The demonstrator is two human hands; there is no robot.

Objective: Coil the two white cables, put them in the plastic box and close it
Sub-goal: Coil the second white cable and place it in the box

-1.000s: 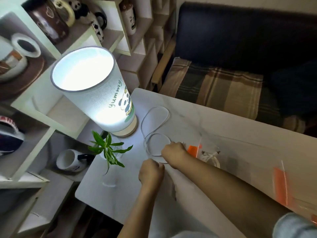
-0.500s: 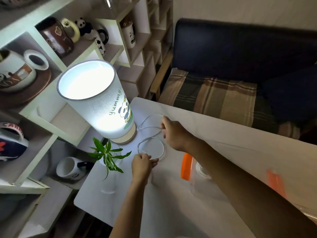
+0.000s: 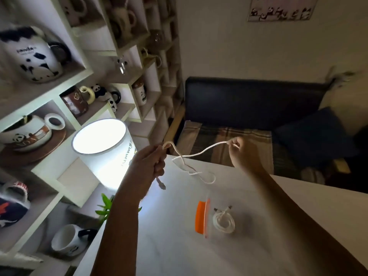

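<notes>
The loose cable (image 3: 196,156) is strung in the air between the two hands, its slack middle drooping in a tangle of crossed loops that appears to touch the desk (image 3: 179,246) near the far edge. The left hand (image 3: 148,166) is closed in a fist on one stretch of it, a bend poking out above the knuckles and a plug end dangling below the fist. The right hand (image 3: 241,154) is raised well apart from the left and pinches the cable near its other end between fingertips. The main risk, as a judgement, is those crossed loops: if the hands pull further apart, the tangle could draw tight into a knot instead of opening, and the coil would then come out lumpy. The hanging plug could also swing and catch in a loop as winding starts. The lit lamp (image 3: 105,150) stands just beside the left hand, so a wide sweep of that arm might knock it. Nearer the person, between the forearms, the clear box (image 3: 225,234) lies on the desk with its orange lid (image 3: 201,217) standing open at its left side, and a coiled cable (image 3: 223,220) already rests inside; the box is faint in the dim light, so its walls are hard to trace.
</notes>
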